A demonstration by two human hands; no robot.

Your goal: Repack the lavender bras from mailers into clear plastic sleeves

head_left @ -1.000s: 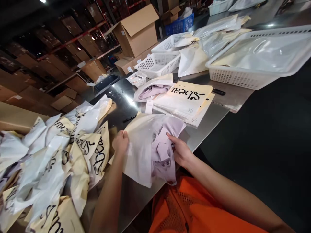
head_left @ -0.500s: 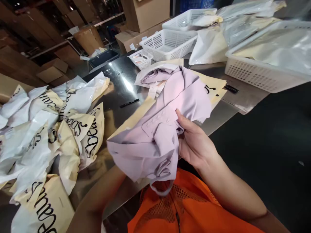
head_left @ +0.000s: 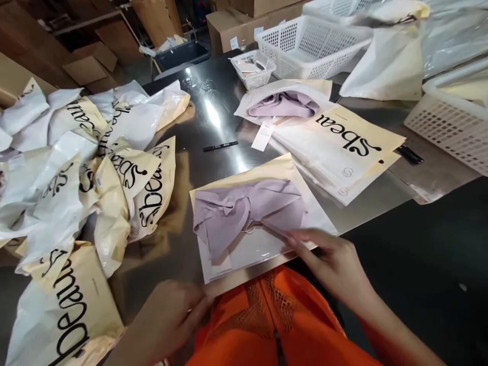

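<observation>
A lilac bra (head_left: 251, 208) lies spread on a clear-fronted, cream-backed plastic bag (head_left: 305, 178) at the table's near edge. Its middle is gathered, with a thin loop showing below. My right hand (head_left: 331, 264) pinches the bra's lower right edge between thumb and fingers. Left of the bag's near corner, my left hand (head_left: 175, 310) is low over the table edge, slightly blurred, its fingers apart and holding nothing. Beyond the bag, another bag with a lilac garment (head_left: 284, 104) inside and a white tag (head_left: 264, 136) lies by a stack of printed bags (head_left: 346, 134).
Filled printed bags (head_left: 76, 193) pile up on the left of the metal table (head_left: 183, 168). A black marker (head_left: 220, 146) lies mid-table. White baskets (head_left: 312, 46) line the back, another basket (head_left: 453, 122) stands right, and cardboard boxes (head_left: 240, 30) are behind.
The lilac bra went from being held up in my hands to lying on the bag. My left hand came out from beneath it to the lower left; my right moved to its edge.
</observation>
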